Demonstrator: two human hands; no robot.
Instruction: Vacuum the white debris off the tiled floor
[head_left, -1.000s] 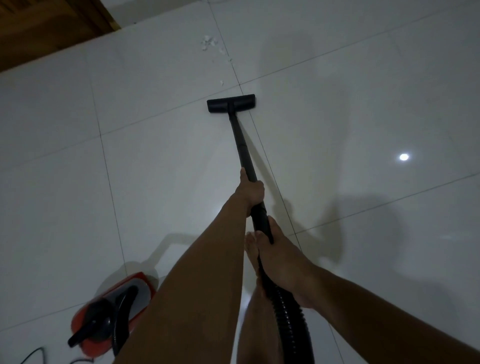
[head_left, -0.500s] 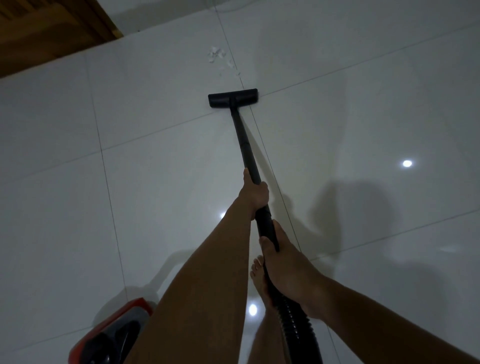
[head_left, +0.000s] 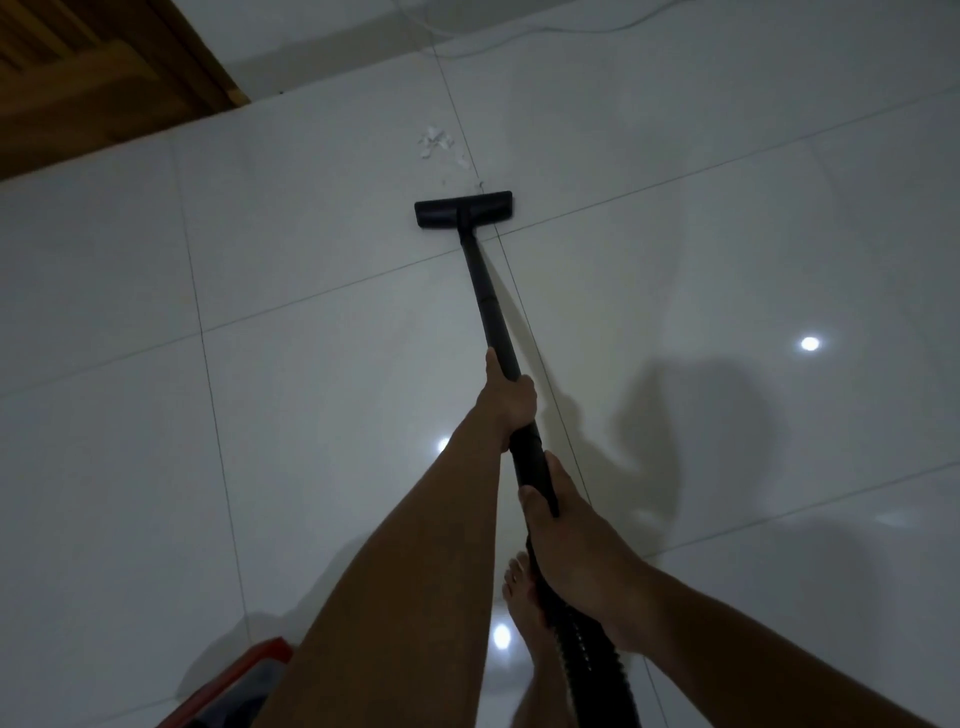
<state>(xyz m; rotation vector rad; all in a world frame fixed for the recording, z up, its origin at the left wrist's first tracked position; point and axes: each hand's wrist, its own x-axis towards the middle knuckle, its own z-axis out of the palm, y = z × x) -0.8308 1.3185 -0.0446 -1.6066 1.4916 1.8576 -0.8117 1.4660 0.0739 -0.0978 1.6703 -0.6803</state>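
A black vacuum wand (head_left: 487, 301) runs from my hands to a flat black floor head (head_left: 464, 209) resting on the white tiled floor (head_left: 727, 260). A small patch of white debris (head_left: 434, 141) lies just beyond the head, with a few loose flecks (head_left: 478, 184) right at its far edge. My left hand (head_left: 506, 400) grips the wand higher up. My right hand (head_left: 566, 540) grips it lower, where the ribbed hose (head_left: 587, 654) begins.
A wooden door or cabinet (head_left: 93, 78) fills the top left corner. The red vacuum body (head_left: 244, 680) shows at the bottom left edge. A thin white cord (head_left: 519, 36) lies along the far wall. My bare foot (head_left: 519, 587) stands under the hose.
The floor head has slid forward across the tile joint and closer to the debris patch. The view has moved forward, leaving only the red vacuum body's edge in view.
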